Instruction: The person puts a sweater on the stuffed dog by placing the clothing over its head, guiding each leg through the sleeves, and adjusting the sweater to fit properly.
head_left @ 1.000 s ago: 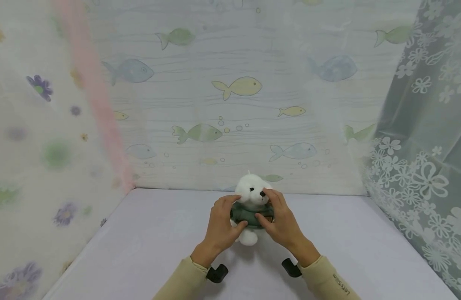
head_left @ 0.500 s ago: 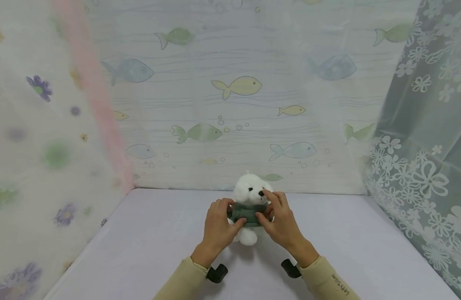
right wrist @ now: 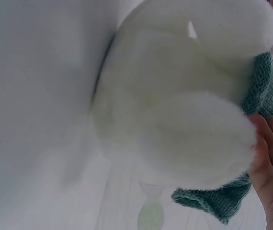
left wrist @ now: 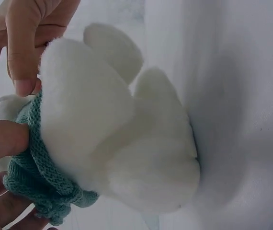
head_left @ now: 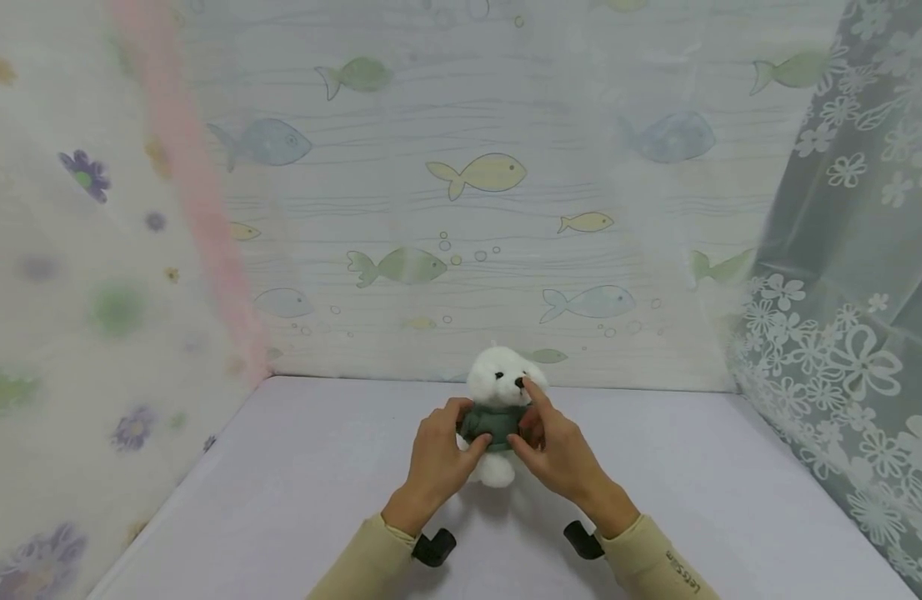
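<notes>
- Head view: a white toy (head_left: pixel 494 367) sits up on the table (head_left: pixel 318 500), between the fingers of both hands, maybe held from two sides so it won't tip
- The left hand (head_left: pixel 442 454) pinches one side of its green sweater (head_left: pixel 496 423), thumb in front and other fingers round the side, perhaps because knit cloth is easy to grip
- The right hand (head_left: pixel 560 457) pinches the other side, and one finger points up beside the nose (head_left: pixel 518 382), spread away from the thumb, maybe to steady the head
- Left wrist view: the left thumb presses on the sweater's edge, and the toy's fat white bottom sticks out past the fingers to the table, which likely takes the weight
- Right wrist view: the right fingers touch the sweater's edge; a floppy sleeve (right wrist: pixel 213 203) is just beside them, and I cannot tell if an arm fills it
</notes>
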A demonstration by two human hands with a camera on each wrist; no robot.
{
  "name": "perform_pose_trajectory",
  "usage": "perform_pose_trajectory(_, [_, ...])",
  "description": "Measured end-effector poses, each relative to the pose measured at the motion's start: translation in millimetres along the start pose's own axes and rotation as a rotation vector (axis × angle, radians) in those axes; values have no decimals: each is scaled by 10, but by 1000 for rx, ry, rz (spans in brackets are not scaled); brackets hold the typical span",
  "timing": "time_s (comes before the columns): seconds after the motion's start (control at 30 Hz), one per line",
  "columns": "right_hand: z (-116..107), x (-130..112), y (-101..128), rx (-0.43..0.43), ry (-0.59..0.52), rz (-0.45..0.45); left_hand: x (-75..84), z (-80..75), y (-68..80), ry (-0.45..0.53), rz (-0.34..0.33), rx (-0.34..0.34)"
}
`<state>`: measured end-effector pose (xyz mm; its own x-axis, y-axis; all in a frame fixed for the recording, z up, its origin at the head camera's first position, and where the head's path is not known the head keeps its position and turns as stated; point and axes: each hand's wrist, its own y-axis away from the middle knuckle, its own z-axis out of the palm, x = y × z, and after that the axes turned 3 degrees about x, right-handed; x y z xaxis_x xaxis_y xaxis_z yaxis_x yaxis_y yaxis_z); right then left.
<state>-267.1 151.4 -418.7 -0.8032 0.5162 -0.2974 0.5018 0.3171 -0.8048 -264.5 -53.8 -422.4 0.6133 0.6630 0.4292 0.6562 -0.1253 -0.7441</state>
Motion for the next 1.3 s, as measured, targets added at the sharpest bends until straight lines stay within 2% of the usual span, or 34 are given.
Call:
perform_pose_trajectory(0.23, [37, -11, 22, -69, -61, 20, -23, 12, -7, 65, -23, 26])
perform_pose_trajectory(0.47, [107, -16, 63, -138, -93, 3, -41, 11, 3, 60, -81, -4])
perform_pose_trajectory(0.7, [131, -36, 82, -172, -97, -25, -99, 27, 0, 30, -35, 10])
perform_pose_trajectory(0.9, [134, -37, 75, -202, -114, -30, -101, 7, 5, 47, -48, -13])
perform_pose_trajectory(1.1, [160, -13, 78, -194, -116, -74, -103, -3, 4, 62, -66, -50])
perform_pose_trajectory(1.2, [171, -6, 83, -176, -111, -97, -119, 4, 6, 44, -74, -82])
perform_pose_trajectory(1.3, [170, -9, 81, -174, -118, -106, -134, 12, 6, 33, -70, -86])
